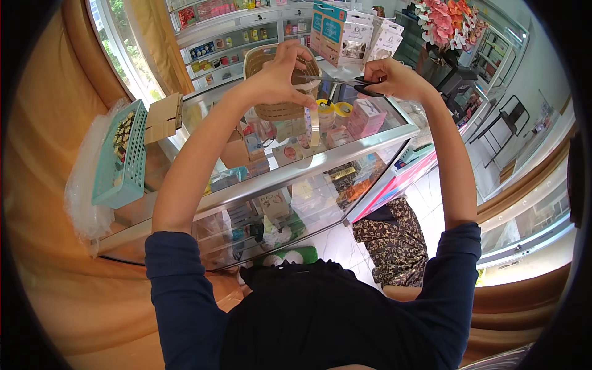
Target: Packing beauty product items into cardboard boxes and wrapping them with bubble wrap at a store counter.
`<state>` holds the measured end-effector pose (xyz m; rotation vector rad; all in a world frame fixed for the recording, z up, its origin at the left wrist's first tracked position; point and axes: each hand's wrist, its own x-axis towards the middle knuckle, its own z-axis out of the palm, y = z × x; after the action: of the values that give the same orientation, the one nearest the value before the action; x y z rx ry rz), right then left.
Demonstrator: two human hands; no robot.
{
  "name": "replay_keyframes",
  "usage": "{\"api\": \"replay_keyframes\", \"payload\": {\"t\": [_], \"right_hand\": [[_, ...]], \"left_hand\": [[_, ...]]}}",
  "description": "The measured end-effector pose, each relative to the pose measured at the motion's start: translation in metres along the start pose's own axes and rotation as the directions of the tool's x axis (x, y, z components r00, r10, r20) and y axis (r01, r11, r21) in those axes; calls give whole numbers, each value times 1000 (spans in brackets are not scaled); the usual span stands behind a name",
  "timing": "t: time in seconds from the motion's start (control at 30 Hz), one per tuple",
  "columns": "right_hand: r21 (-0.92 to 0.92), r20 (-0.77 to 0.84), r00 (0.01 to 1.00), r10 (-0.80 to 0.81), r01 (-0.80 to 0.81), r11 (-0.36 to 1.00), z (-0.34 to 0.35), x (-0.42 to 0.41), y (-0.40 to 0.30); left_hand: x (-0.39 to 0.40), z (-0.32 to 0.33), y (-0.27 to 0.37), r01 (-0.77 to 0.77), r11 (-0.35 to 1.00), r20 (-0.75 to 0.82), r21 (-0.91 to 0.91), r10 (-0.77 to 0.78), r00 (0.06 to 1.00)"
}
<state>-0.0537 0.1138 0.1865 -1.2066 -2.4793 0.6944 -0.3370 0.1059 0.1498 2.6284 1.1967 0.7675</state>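
My right hand (395,78) grips black-handled scissors (367,86), their metal blades pointing left towards my other hand. My left hand (282,76) is raised over a tan plastic basket (263,111), fingers curled, with a roll or strip of tape (314,125) hanging at its thumb. Whether its upper fingers also pinch something near the blade tips is too small to tell. Below the scissors, round containers with yellow lids (343,109) and pink boxes (366,118) are on or in the glass display counter (296,169); the glass makes this hard to tell.
A mint plastic basket (121,157) with small flowers stands at the counter's left end, beside an open cardboard box (163,118). Hanging product packs (342,37) stand behind my hands. An artificial flower arrangement (446,25) is at the back right. Patterned cloth (395,245) lies near the floor.
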Motion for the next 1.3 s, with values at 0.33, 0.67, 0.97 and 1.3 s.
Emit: {"api": "replay_keyframes", "payload": {"t": [0.33,0.67,0.97,1.3], "right_hand": [[25,-15,998,-53,54,998,1,0,3],[53,-55,997,-61,64,997,4,2,7],[2,-48,998,-38,38,999,2,-7,27],[-96,-43,998,-46,42,995,17,-12,41]], "left_hand": [[-1,4,5,48,942,36,-333,-38,999],[-5,0,8,103,924,71,-368,-83,994],[-6,2,10,137,921,86,-365,-113,990],[-3,5,8,89,938,55,-334,-75,996]]}}
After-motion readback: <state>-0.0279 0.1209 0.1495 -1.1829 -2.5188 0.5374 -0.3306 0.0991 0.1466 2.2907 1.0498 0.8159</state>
